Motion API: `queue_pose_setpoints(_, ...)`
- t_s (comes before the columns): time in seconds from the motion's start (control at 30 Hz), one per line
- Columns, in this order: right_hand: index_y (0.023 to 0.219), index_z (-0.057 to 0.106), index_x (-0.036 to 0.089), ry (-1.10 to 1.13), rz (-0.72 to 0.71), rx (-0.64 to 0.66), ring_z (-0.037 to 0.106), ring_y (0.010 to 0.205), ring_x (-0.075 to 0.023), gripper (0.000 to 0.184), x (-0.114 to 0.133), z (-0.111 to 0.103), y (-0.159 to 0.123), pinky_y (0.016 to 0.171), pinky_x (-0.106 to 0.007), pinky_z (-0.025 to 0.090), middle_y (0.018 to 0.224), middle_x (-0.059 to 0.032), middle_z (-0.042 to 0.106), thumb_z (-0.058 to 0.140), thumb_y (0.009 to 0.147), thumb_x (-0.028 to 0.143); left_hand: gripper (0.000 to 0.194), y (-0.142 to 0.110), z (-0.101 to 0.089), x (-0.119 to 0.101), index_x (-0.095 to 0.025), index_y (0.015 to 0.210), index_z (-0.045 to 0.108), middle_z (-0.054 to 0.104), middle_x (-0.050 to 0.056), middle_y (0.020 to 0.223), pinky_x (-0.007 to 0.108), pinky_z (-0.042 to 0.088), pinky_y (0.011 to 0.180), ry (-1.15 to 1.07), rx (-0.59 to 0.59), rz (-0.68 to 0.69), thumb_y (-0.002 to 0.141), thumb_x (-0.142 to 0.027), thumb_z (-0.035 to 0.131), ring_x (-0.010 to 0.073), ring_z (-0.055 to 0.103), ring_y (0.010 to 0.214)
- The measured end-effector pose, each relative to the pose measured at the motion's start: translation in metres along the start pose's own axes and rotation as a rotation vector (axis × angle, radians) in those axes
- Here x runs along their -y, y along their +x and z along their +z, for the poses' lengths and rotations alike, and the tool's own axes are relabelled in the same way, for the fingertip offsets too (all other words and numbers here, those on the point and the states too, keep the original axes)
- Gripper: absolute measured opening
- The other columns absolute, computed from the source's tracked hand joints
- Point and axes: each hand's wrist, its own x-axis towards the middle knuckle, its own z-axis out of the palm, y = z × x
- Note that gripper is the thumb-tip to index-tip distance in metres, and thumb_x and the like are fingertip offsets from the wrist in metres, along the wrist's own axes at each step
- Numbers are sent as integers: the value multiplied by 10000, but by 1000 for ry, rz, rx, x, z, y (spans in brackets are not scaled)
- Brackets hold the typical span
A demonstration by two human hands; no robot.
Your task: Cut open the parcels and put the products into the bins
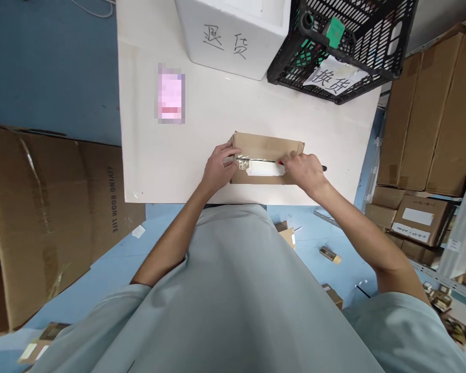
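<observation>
A small brown cardboard box [270,146] lies near the front edge of the white table, with clear tape and a white label [264,168] on its upper side. My left hand [219,168] is closed on the box's left end, fingers over the corner. Over the right part of the box, my right hand [305,170] is closed around a slim tool that looks like a box cutter [324,168]. Its dark end sticks out to the right, and a bit of red and green shows by my fingertips at the taped seam. My fingers hide most of it.
Behind the box stand a white foam bin [233,46] and a black plastic crate [341,52], both with handwritten characters. A blurred pink item [171,96] lies on the table's left. Large cartons [62,207] flank the left; shelves with boxes [419,217] are right.
</observation>
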Motion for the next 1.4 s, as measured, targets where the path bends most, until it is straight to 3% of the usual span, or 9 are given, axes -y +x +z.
queue_pose_setpoints(0.1, 1442, 747, 147, -8, 143, 39, 759, 1134, -350, 400, -44, 25, -16, 867, -390, 435, 1310, -268, 745, 444, 1196, 239, 376, 0, 0, -1, -295, 1337, 788, 592, 91, 1601, 522, 666, 1168, 4, -4, 2, 975, -299, 683, 306, 671, 1446)
queue_pose_setpoints(0.2, 1477, 729, 163, -6, 156, 0, 754, 1060, -321, 434, -75, 52, -24, 861, -400, 398, 1275, -262, 757, 403, 1220, 293, 369, 1, 1, -2, -290, 1324, 791, 597, 95, 1586, 524, 661, 1177, 0, -15, 3, 969, -301, 690, 317, 645, 1487)
queue_pose_setpoints(0.37, 1425, 758, 165, 80, 138, -133, 731, 1027, -306, 437, -89, 87, -11, 856, -384, 387, 1259, -226, 775, 411, 1222, 335, 380, 3, 1, -2, -275, 1300, 807, 609, 106, 1573, 521, 667, 1165, -4, -28, 1, 933, -318, 718, 318, 673, 1452)
queue_pose_setpoints(0.63, 1481, 727, 207, 501, 99, -351, 713, 1036, -290, 447, -45, 130, 6, 825, -331, 418, 1250, -142, 791, 416, 1215, 387, 416, -17, -36, 4, -264, 1308, 790, 645, 116, 1560, 485, 687, 1097, 79, -114, -41, 920, -402, 733, 307, 727, 1365)
queue_pose_setpoints(0.8, 1469, 756, 255, 647, 191, -413, 716, 1031, -278, 438, -4, 136, -8, 754, -314, 393, 1258, -129, 772, 444, 1208, 419, 386, -39, -62, -8, -269, 1332, 768, 621, 141, 1594, 612, 552, 1264, 286, -143, -35, 992, -447, 722, 369, 599, 1541)
queue_pose_setpoints(0.93, 1445, 757, 241, 768, 317, -367, 722, 1032, -275, 453, 14, 134, -32, 756, -304, 410, 1219, -124, 780, 422, 1210, 435, 300, -39, -34, -42, -301, 1349, 760, 550, 107, 1716, 696, 311, 1412, 514, -83, 221, 1095, -404, 637, 381, 367, 1719)
queue_pose_setpoints(1.07, 1429, 735, 209, 891, 402, -333, 729, 1100, -296, 469, 26, 128, -51, 828, -319, 471, 1240, -138, 792, 368, 1205, 398, 397, -17, 27, -63, -321, 1491, 688, 621, 88, 1683, 704, 331, 1407, 501, 224, 368, 1173, -426, 473, 349, 420, 1704)
queue_pose_setpoints(1.17, 1423, 726, 209, 952, 421, -303, 737, 1098, -310, 450, 35, 119, -58, 859, -341, 511, 1249, -146, 794, 376, 1172, 339, 440, 2, 64, -57, -294, 1519, 679, 636, 113, 1671, 711, 324, 1411, 502, 324, 396, 1180, -455, 449, 358, 424, 1703)
queue_pose_setpoints(1.4, 1680, 529, 170, 1023, 298, -236, 751, 1225, -301, 530, 52, 92, -51, 1015, -364, 564, 1425, -164, 779, 355, 1191, 275, 480, 12, 81, -33, -263, 1581, 646, 628, 137, 1683, 716, 237, 1441, 521, 307, 408, 1192, -436, 424, 352, 405, 1716)
